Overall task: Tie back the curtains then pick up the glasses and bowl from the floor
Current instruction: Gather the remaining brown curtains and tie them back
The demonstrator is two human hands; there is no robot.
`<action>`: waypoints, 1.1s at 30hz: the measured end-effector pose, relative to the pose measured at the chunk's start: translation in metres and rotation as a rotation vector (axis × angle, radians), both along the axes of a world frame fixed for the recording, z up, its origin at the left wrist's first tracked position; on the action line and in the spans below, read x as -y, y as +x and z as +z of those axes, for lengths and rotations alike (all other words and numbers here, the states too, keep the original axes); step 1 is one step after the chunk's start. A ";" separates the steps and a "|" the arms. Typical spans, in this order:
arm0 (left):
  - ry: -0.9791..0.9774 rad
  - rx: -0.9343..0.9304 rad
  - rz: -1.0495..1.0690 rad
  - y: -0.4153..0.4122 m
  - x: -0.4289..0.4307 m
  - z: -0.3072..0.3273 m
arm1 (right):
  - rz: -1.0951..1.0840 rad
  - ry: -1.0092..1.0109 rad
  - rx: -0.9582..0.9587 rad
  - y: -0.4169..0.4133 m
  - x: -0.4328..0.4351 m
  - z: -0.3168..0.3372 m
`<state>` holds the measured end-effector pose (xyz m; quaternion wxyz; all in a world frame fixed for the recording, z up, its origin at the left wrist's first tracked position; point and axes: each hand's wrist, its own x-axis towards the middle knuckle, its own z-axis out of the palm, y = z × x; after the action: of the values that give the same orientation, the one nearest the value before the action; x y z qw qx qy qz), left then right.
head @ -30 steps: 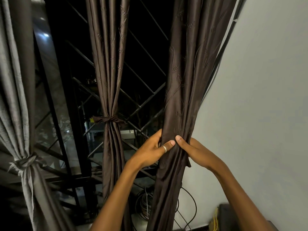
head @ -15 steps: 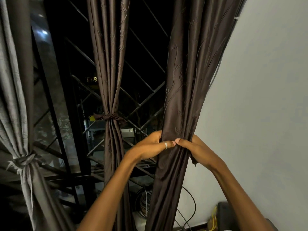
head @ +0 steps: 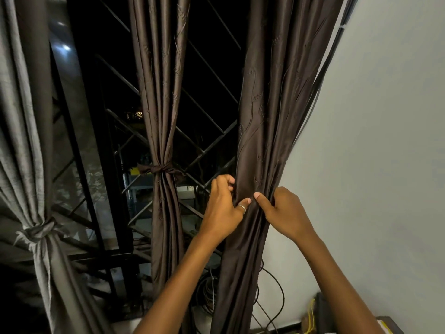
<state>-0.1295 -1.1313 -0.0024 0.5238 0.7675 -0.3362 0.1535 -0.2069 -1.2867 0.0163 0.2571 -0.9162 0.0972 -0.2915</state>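
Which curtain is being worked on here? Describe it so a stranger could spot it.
Start at the white wall: the dark brown curtain hanging right beside it. Both hands grip it, and unlike the middle curtain and grey curtain, no tie shows around it.

Left hand [head: 222, 213] and right hand [head: 283, 213] raised, thumbs nearly touching, fingers curled
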 end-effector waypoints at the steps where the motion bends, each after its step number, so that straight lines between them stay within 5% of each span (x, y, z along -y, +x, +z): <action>1: -0.021 0.053 0.030 -0.003 0.002 -0.003 | -0.045 -0.027 0.018 0.000 -0.002 -0.001; 5: -0.036 0.168 0.124 -0.014 0.007 -0.008 | -0.143 -0.031 0.034 -0.001 -0.013 -0.006; 9: -0.005 0.202 0.141 -0.016 0.009 -0.010 | -0.133 0.182 0.051 -0.005 -0.019 -0.006; 16: -0.048 0.017 -0.008 -0.010 0.004 0.003 | 0.016 0.962 0.175 -0.015 -0.025 -0.004; 19: -0.028 -0.116 -0.069 -0.006 -0.002 0.006 | 0.048 1.121 0.170 -0.017 -0.024 0.001; 27: -0.009 -0.360 -0.262 0.009 -0.011 0.003 | 0.092 1.243 0.206 -0.017 -0.028 0.005; 33: 0.026 -0.335 -0.266 0.010 -0.014 0.004 | 0.078 1.247 0.251 -0.014 -0.034 0.000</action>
<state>-0.1200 -1.1177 0.0012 0.5781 0.7379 -0.3446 -0.0511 -0.2210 -1.2531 0.0159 0.7620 -0.5561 0.1842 -0.2758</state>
